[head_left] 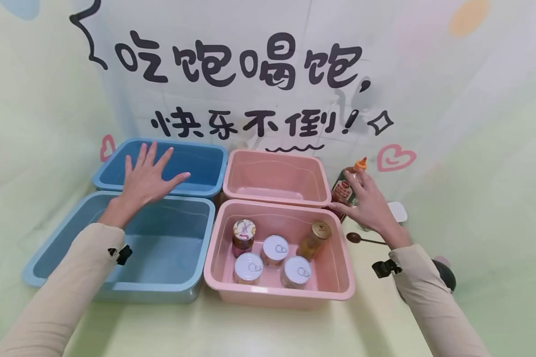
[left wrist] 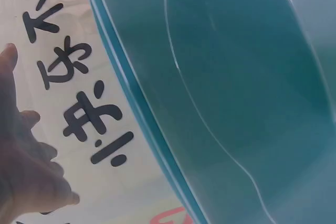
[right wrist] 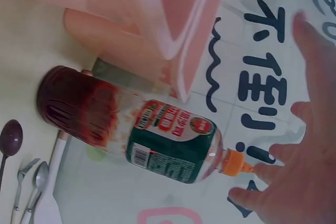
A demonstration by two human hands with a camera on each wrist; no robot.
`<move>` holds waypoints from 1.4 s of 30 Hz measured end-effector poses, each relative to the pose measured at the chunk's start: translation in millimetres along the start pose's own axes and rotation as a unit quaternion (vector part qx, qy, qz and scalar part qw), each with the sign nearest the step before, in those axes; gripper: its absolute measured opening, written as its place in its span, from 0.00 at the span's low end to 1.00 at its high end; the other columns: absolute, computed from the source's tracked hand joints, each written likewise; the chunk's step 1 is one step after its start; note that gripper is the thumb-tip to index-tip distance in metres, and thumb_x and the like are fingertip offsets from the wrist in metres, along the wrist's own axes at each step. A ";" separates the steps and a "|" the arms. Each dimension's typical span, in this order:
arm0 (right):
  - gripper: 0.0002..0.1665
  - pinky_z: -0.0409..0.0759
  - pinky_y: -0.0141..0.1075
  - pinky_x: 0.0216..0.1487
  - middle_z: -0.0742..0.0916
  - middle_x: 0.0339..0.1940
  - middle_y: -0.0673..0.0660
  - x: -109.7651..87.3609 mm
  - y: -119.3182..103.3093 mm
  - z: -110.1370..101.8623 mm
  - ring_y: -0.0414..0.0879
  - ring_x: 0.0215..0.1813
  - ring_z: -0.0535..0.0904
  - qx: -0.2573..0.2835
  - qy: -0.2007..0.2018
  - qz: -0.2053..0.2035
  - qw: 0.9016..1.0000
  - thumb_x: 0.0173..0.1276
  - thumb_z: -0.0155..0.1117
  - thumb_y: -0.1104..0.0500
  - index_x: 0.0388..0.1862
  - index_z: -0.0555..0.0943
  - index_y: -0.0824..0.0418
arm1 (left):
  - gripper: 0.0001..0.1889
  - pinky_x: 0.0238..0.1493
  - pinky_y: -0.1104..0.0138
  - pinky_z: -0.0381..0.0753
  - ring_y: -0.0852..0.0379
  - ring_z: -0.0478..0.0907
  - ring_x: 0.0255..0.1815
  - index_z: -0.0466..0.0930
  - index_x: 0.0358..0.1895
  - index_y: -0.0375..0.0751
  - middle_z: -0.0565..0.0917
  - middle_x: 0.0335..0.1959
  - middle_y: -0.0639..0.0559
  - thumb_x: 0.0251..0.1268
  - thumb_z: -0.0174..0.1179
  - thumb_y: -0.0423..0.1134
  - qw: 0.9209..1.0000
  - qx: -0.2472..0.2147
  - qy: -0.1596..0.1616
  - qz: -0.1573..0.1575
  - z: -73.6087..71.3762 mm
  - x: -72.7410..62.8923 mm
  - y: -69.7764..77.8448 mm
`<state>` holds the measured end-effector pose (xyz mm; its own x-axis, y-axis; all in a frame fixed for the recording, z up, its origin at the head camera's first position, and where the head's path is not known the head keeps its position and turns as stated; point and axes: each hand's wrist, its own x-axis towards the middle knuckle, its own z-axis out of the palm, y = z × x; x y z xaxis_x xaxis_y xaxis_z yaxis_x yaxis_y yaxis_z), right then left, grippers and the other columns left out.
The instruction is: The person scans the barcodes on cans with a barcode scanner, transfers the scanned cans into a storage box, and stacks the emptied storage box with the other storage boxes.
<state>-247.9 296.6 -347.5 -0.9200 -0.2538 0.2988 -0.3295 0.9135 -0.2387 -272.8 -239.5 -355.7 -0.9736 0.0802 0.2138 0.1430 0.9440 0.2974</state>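
My left hand (head_left: 145, 181) is spread wide above the blue bins, its fingers over the dark blue bin (head_left: 192, 171); it holds nothing. On the right, a squeeze bottle of red sauce (head_left: 342, 189) with an orange nozzle and green label stands beside the pink bins. My right hand (head_left: 371, 204) is at this bottle, thumb and fingers apart around its near side. In the right wrist view the hand (right wrist: 310, 177) lies by the orange nozzle (right wrist: 234, 163), with its fingers uncurled; whether a fingertip touches the bottle is unclear.
The front pink bin (head_left: 279, 293) holds several pull-tab cans (head_left: 248, 267) and two jars (head_left: 312, 242). Behind it is another pink bin (head_left: 277, 173); at left is a light blue bin (head_left: 161, 253). A dark spoon (head_left: 354, 238) and other utensils (right wrist: 39, 179) lie near the bottle.
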 end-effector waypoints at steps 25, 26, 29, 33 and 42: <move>0.54 0.80 0.55 0.53 0.74 0.60 0.65 -3.2 -31.1 8.0 0.61 0.55 0.75 0.097 -0.023 -0.096 0.990 0.52 0.82 0.49 0.75 0.66 0.58 | 0.39 0.77 0.39 0.51 0.37 0.48 0.82 0.68 0.74 0.51 0.56 0.81 0.40 0.63 0.59 0.66 0.965 -0.008 -0.139 0.221 8.9 -94.0 75.4; 0.54 0.79 0.54 0.53 0.74 0.60 0.64 -3.3 -31.8 9.5 0.60 0.55 0.75 0.098 -0.023 -0.103 0.990 0.51 0.82 0.49 0.75 0.66 0.59 | 0.39 0.77 0.39 0.52 0.37 0.48 0.82 0.68 0.74 0.52 0.55 0.81 0.40 0.63 0.59 0.66 0.963 -0.005 -0.142 0.227 10.7 -99.3 78.3; 0.55 0.77 0.50 0.50 0.75 0.57 0.64 -2.5 -33.4 12.9 0.56 0.51 0.74 0.097 -0.020 -0.123 0.987 0.50 0.83 0.51 0.74 0.67 0.61 | 0.40 0.77 0.40 0.51 0.38 0.47 0.82 0.67 0.75 0.54 0.54 0.81 0.40 0.63 0.56 0.69 0.960 -0.004 -0.156 0.231 20.4 -115.8 85.7; 0.53 0.74 0.48 0.47 0.76 0.55 0.64 -1.3 -33.8 16.4 0.53 0.48 0.72 0.099 -0.025 -0.125 0.987 0.50 0.83 0.51 0.73 0.67 0.62 | 0.39 0.77 0.40 0.51 0.39 0.46 0.83 0.64 0.76 0.55 0.54 0.81 0.39 0.66 0.53 0.69 0.963 -0.007 -0.150 0.223 40.0 -132.9 91.2; 0.53 0.80 0.55 0.57 0.73 0.65 0.67 -3.5 -40.5 22.8 0.62 0.58 0.79 0.124 -0.079 -0.081 0.986 0.55 0.80 0.49 0.76 0.64 0.59 | 0.38 0.78 0.39 0.47 0.40 0.49 0.82 0.63 0.77 0.48 0.54 0.81 0.40 0.71 0.47 0.67 0.974 -0.001 -0.077 0.214 69.0 -139.6 98.1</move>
<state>-236.2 253.2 -360.0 -0.8662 -0.4538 0.2092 -0.4986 0.7563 -0.4237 -135.2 -136.1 -420.6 -0.8400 0.5132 0.1760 0.5415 0.8131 0.2136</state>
